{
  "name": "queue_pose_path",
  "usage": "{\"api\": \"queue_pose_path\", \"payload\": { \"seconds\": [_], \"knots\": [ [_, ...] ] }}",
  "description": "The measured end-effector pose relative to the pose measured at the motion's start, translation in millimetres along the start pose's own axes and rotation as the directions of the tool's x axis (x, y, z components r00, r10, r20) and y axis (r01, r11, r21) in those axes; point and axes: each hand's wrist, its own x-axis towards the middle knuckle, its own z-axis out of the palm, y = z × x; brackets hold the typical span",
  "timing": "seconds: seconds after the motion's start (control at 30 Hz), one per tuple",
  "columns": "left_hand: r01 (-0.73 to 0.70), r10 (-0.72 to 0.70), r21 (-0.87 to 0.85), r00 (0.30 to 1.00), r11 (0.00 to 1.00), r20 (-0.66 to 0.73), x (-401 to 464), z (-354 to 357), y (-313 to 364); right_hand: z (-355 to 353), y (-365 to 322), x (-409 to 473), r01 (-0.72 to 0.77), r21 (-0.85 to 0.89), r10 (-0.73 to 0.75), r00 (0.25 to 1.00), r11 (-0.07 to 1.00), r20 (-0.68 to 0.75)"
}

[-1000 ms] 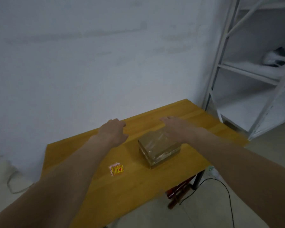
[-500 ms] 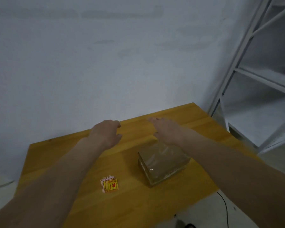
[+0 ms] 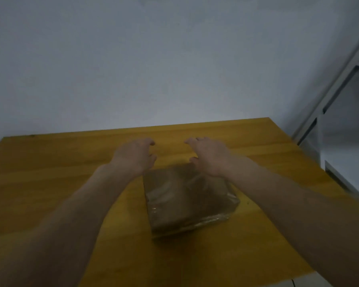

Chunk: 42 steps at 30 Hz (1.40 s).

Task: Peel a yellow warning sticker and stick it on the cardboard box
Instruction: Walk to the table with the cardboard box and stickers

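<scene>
A small cardboard box [image 3: 187, 200] wrapped in clear tape lies in the middle of the wooden table [image 3: 50, 162]. My left hand [image 3: 135, 156] hovers just beyond the box's far left corner, fingers apart and curled, holding nothing. My right hand [image 3: 210, 157] hovers over the box's far edge, fingers spread, also holding nothing. The yellow warning stickers are hidden behind my left forearm or out of sight.
A grey wall stands right behind the table's far edge. A white metal shelf frame [image 3: 340, 79] rises at the right, close to the table's right edge. The light is dim.
The view has turned to face the table squarely and come closer. Both hands have drawn nearer each other beyond the box. The sticker stack, seen earlier left of the box, is no longer visible.
</scene>
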Motion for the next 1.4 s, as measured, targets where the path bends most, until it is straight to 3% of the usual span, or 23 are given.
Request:
{"api": "queue_pose_path", "payload": {
  "seconds": [0.13, 0.33, 0.5, 0.63, 0.83, 1.07, 1.4],
  "knots": [
    [0.048, -0.041, 0.044, 0.988, 0.998, -0.148, -16, 18, 0, 22, 12, -18, 0.03, 0.017, -0.027, 0.99, 0.999, -0.14],
    [0.01, -0.018, -0.026, 0.935, 1.0, -0.353, -111, 24, 20, 43, -2, -88, 0.106, 0.059, -0.092, 0.975, 0.993, -0.201],
    [0.053, -0.031, 0.071, 0.959, 0.996, -0.281, -194, 34, 20, 50, -38, -148, 0.169, 0.111, -0.146, 0.971, 0.979, -0.19],
    [0.097, -0.084, 0.074, 0.983, 0.993, -0.162, -250, 53, 7, 65, -71, -188, 0.221, 0.16, -0.205, 0.972, 0.962, -0.11],
    [0.155, -0.149, 0.051, 0.983, 0.987, -0.107, -299, 73, -8, 93, -109, -219, 0.266, 0.16, -0.259, 0.964, 0.951, -0.063],
    [0.189, -0.185, 0.034, 0.977, 0.981, -0.106, -294, 89, -30, 113, -134, -208, 0.294, 0.161, -0.295, 0.955, 0.942, -0.016],
    [0.273, -0.272, 0.018, 0.961, 0.962, -0.053, -239, 106, -90, 146, -187, -111, 0.345, 0.169, -0.357, 0.933, 0.923, 0.046]
  ]
}}
